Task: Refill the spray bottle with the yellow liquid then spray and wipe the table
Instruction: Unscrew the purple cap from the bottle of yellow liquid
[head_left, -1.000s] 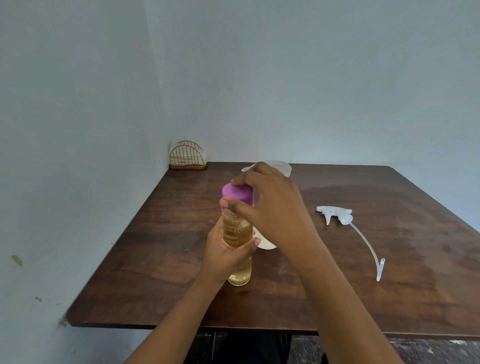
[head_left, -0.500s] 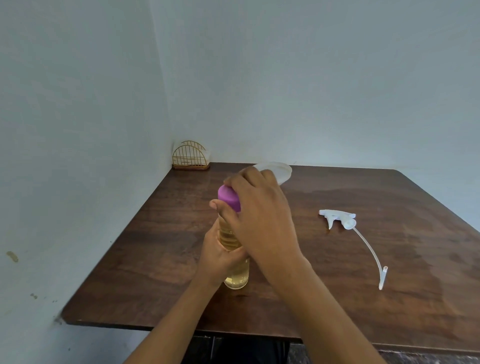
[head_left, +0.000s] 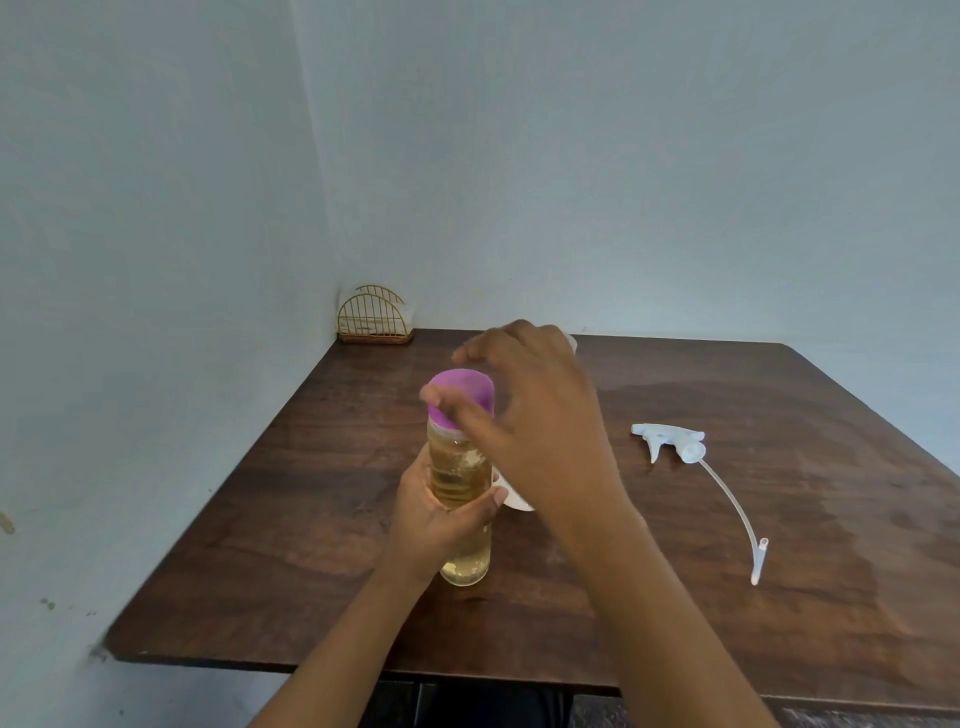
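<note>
Clear bottle of yellow liquid (head_left: 460, 499) upright near the middle of the counter (head_left: 649, 597), a little left, base apparently on the wood, purple cap (head_left: 462, 397) on its neck. Left hand (head_left: 436, 512) wrapped round the bottle's middle, fingers closed on it. Right hand (head_left: 524, 426) arched over the cap, thumb on the near side of the cap, other fingers spread loosely above and behind it; whether those touch the cap, cannot tell.

Likely step: unscrewing the cap ahead of pouring. To do it well: firm grip low with the left hand, bottle kept vertical and pressed to the counter; short turns from thumb and fingertips, no squeezing of the thin wall, or liquid may jump out once the cap is free. Cap best set down close by, away from the edge.

Just behind the bottle, mostly hidden by the right hand, a pale white object (head_left: 511, 496), not identifiable. Farther right, well apart, white spray trigger head (head_left: 670, 441) lying with its dip tube (head_left: 735, 512) curving toward the near side. Far left corner: gold wire holder (head_left: 375, 317) against the wall.

No label, brand or writing readable anywhere.
</note>
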